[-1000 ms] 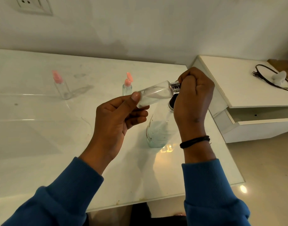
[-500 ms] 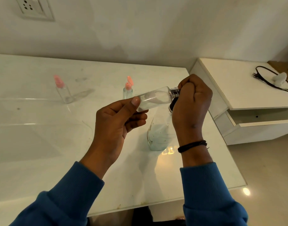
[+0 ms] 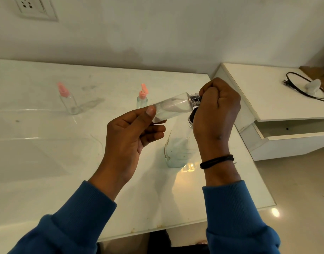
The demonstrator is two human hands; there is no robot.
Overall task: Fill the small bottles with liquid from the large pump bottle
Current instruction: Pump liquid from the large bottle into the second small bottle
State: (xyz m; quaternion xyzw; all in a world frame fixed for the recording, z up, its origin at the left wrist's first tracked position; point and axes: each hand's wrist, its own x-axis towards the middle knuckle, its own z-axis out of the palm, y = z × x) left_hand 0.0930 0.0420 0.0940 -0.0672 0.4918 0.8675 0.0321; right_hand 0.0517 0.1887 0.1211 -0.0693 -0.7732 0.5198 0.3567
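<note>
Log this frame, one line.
left hand: holds small bottle tilted | right hand: grips its neck | large pump bottle: on table

wall socket [image 3: 34,8], blk cable [image 3: 302,85], side cabinet [image 3: 278,107]

Domestic room, prob. a home. Evidence: glass-topped white table [image 3: 47,162] against plain painted wall [image 3: 175,30]; wall socket [image 3: 33,6]; low white cabinet [image 3: 278,125] w/ loose power cord [image 3: 304,88]; tiled floor [image 3: 304,189].
</note>
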